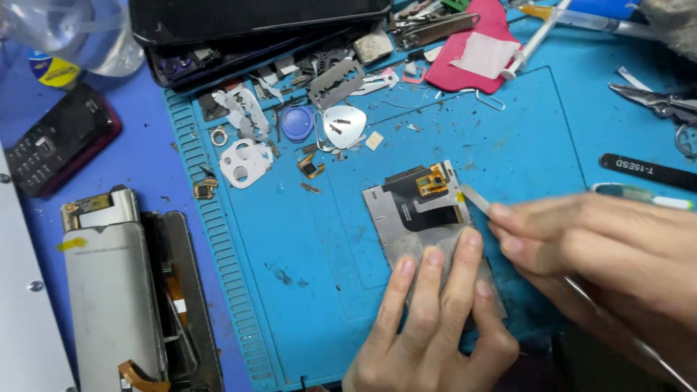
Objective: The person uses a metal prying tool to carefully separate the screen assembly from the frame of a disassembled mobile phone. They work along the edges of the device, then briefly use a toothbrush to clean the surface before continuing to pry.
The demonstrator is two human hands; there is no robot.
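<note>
the left hand (428,319) lies flat on the lower half of a grey phone panel (425,214), three fingers (465,258) spread and pressing it onto the blue work mat (290,239); nothing is closed in that hand. the right hand (595,247) pinches a thin metal pry tool (475,198) between thumb and fingertips, its flat tip touching the panel's right edge just above the left fingertips. beside that tip sits an orange flex piece (433,180) on the panel's dark upper part. well to the left of both hands lies an opened phone body (116,290). far up and left of the grip are a white pick (344,125), a blue disc (297,122) and a razor blade (336,82). black tweezers (646,171) lie just above the right hand.
</note>
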